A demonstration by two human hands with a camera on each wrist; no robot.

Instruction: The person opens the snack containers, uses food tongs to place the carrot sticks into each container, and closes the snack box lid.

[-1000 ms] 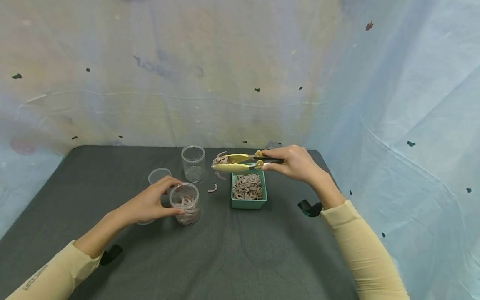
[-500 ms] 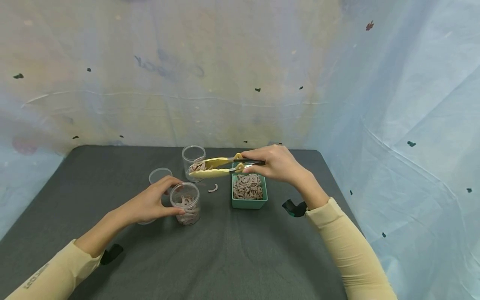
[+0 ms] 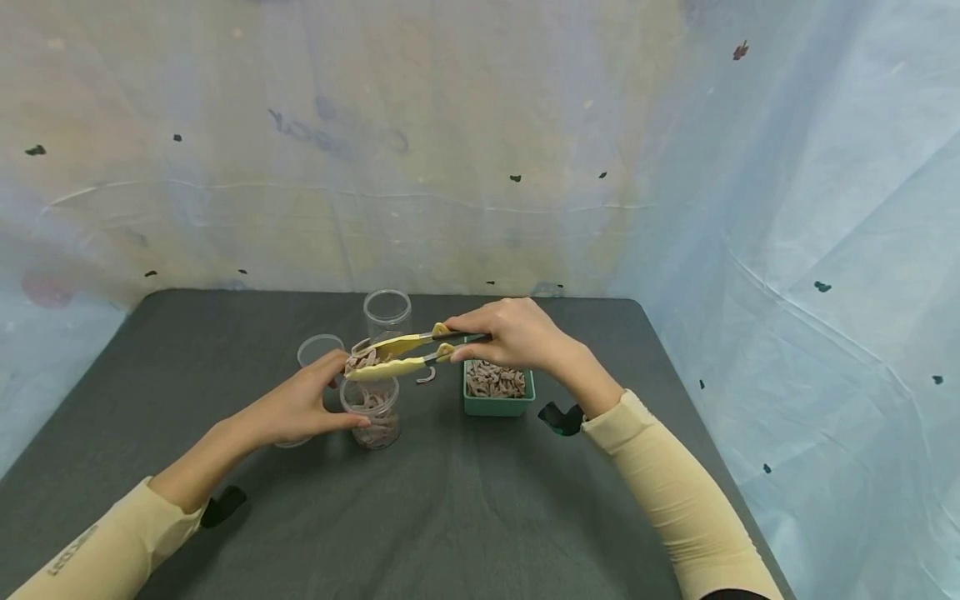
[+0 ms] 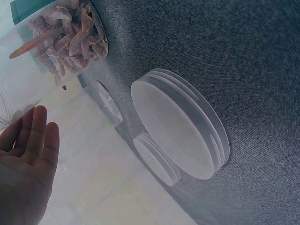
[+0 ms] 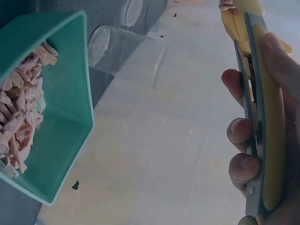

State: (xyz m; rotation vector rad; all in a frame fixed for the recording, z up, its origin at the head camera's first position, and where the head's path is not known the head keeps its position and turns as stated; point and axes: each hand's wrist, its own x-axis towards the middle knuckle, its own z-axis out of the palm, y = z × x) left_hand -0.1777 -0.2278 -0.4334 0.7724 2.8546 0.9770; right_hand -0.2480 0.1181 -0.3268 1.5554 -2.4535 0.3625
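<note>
1. Left hand [image 3: 303, 407]: unmoved, thumb and fingers gripping the upright, partly filled front jar [image 3: 381, 427].
2. Bundle of strips [image 3: 362, 358]: pinched in the yellow tongs [image 3: 393, 367], seemingly just above that jar's mouth — a second ago it was nearer the green tub [image 3: 498, 407]. The carry looks nearly done, the release not yet.
3. Right hand [image 3: 513, 333]: fingers closed around the tongs, shifted leftward with them — now partly over the tub, which still holds many strips.
</note>
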